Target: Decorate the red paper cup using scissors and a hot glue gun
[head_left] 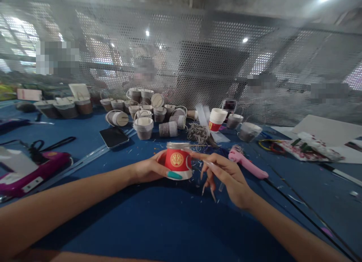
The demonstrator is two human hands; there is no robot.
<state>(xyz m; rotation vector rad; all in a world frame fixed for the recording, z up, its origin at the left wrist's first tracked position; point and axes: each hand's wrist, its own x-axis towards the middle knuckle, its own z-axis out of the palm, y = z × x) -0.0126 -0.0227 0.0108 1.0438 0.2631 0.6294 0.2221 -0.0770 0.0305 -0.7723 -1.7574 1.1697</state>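
Observation:
My left hand (pixel 154 167) is wrapped round a red and white paper cup (pixel 177 160) with a gold round emblem, held just above the table; its thumb lies across the cup's lower part. The cup seems to be upside down, its narrower end up, with a greyish band round the top edge. My right hand (pixel 223 175) is at the cup's right side. Its index fingertip reaches the cup's wall, while the other fingers hang apart. A pink glue gun (pixel 249 164) lies right of that hand. Behind the cup is a tangled heap of grey-brown twine (pixel 197 133).
Several twine-wrapped cups with handles (pixel 143 128) stand or lie at the back. Stacked paper cups (pixel 217 118) stand right of them. A phone (pixel 114 136), clear glue sticks (pixel 90 156) and a purple power strip (pixel 36 171) are at left. The glue gun's black cord (pixel 299 205) crosses the right side.

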